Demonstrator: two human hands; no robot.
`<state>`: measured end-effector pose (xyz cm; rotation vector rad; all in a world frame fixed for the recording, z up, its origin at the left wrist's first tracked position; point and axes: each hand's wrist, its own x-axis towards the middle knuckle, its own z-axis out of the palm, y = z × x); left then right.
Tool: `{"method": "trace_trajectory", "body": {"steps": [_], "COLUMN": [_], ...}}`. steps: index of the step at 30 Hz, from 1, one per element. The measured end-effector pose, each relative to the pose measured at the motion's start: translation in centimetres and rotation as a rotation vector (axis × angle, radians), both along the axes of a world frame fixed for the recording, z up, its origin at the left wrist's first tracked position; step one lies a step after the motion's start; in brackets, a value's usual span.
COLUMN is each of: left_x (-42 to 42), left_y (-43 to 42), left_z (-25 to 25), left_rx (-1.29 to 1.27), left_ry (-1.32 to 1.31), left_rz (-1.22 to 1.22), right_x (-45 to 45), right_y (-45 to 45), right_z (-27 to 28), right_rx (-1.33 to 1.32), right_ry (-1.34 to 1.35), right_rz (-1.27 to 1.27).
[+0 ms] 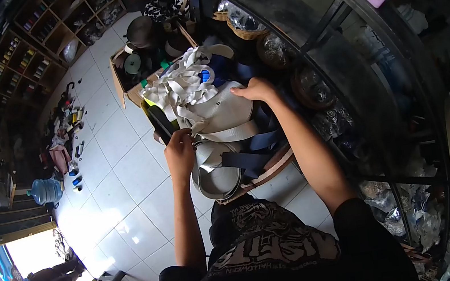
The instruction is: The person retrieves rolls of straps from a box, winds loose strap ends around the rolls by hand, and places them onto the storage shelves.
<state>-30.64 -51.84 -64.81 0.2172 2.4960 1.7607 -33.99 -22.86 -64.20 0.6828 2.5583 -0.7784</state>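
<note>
In front of me is a heap of webbing, with a large roll of white webbing (221, 111) at its middle. My right hand (255, 90) grips the roll's right edge, thumb on top and fingers hidden behind it. At the heap's left side my left hand (179, 148) is closed, its fingers curled beside a dark strap (160, 122) and white webbing; what they hold is not clear. Loose white straps (185, 83) lie tangled above the roll. Nearer me are a grey-white webbing roll (219, 181) and dark navy webbing (245, 160).
Behind the heap stands a cardboard box (120, 80) with more rolls. Dark metal shelving (338, 84) with baskets and bagged goods runs along the right. Thread spools and small items lie on the tiled floor (121, 138) to the left, near a blue water jug (47, 190).
</note>
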Motion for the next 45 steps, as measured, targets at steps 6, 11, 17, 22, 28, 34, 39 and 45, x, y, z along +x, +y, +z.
{"method": "trace_trajectory", "body": {"steps": [6,11,17,22,28,34,39,45], "left_x": [0.5,0.2,-0.9,-1.1,-1.5,-4.0,-3.8,1.9], "left_y": [-0.6,0.1,-0.9,-0.5,1.6,7.4,14.1,17.5], "left_z": [-1.1,-1.6,-2.1,-0.9,1.7,9.9,19.2,24.6], "left_rx": [-0.122,-0.138,0.039,0.069,0.181,0.501,0.621,0.624], "left_ry": [-0.018,-0.031,-0.226,-0.201,-0.037,0.115,0.513,0.361], "left_rz": [-0.062,-0.068,-0.081,-0.044,-0.024,-0.420,-0.885,-1.023], "right_x": [1.1,1.3,3.3,6.6,11.8,17.7,22.8,28.5], "right_y": [0.1,0.9,-0.5,-2.4,-0.3,0.9,1.1,0.2], "right_z": [-0.2,-0.7,4.1,9.2,11.7,16.9,25.1,29.6], "right_rx": [-0.317,-0.543,-0.306,-0.037,-0.348,-0.669,-0.354,-0.148], "right_ry": [-0.027,-0.008,0.184,0.577,0.871,1.117,1.272,1.313], "right_rz": [-0.186,-0.233,-0.152,-0.121,-0.297,-0.427,-0.247,-0.255]}}
